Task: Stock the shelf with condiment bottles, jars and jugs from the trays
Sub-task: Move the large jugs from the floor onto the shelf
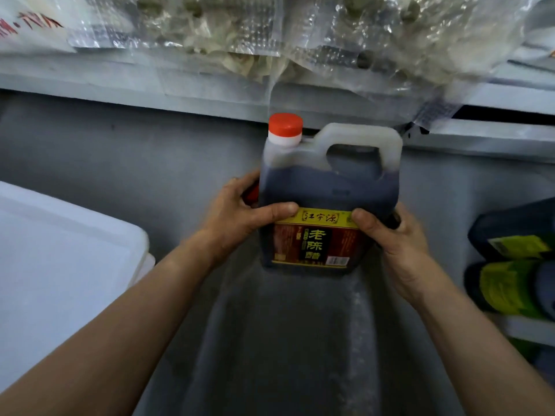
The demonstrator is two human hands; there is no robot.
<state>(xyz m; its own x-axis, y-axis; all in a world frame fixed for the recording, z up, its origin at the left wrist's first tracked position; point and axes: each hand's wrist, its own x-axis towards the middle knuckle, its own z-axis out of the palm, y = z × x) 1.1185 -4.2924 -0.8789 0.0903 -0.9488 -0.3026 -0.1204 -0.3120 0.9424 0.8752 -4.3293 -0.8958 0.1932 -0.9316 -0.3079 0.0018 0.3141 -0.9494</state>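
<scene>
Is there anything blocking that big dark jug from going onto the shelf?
Nothing visible. Both hands, left and right, hold the translucent orange-capped jug of dark liquid upright over a bare stretch of grey shelf.

Both hands, left and right, reach forward, fingers curled, thumbs inward.

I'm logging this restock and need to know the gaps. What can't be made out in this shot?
Head view:
- Base of the vinegar jug: shadowed, so resting or lifted is unclear.
- Fingers of the left hand and right hand: behind the jug.
- Green-labelled bottles: cut off by the right edge.
- Packets overhead: blurred.
</scene>
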